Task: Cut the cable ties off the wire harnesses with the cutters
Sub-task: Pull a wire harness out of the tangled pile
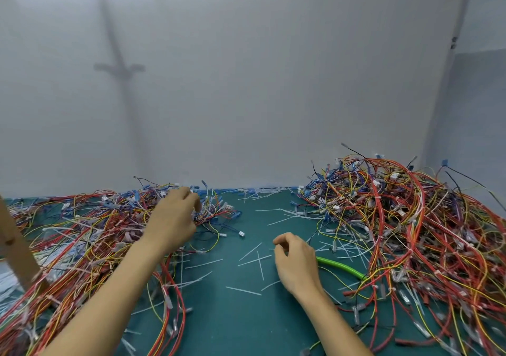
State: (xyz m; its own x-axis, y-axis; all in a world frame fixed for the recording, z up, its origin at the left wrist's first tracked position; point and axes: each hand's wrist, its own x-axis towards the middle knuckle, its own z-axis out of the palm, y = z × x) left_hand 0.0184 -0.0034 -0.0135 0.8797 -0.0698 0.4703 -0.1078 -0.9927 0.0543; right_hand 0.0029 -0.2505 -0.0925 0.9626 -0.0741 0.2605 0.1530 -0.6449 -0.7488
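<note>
Teal mat (246,328) under a grey wall (246,82), strewn with stiff pale tie offcuts (242,290) between springy tangles of wire harnesses, left pile (82,232) and right pile (410,232). Fetching step, seemingly: left hand (175,218) curled into a far bundle (216,210); right hand (297,262) loosely curled over a glossy green handle (341,268), likely the cutters', hold unclear. Next: lift clear, expose a tie, nip.

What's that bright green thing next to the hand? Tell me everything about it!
The green thing is bright, smooth and shiny, like plastic or rubber. It is long, thin and gently bent. It lies on the teal mat. One end is hidden behind the right hand; the other slips under the wire pile on the right. Tube or tool handle? I cannot tell.
</note>
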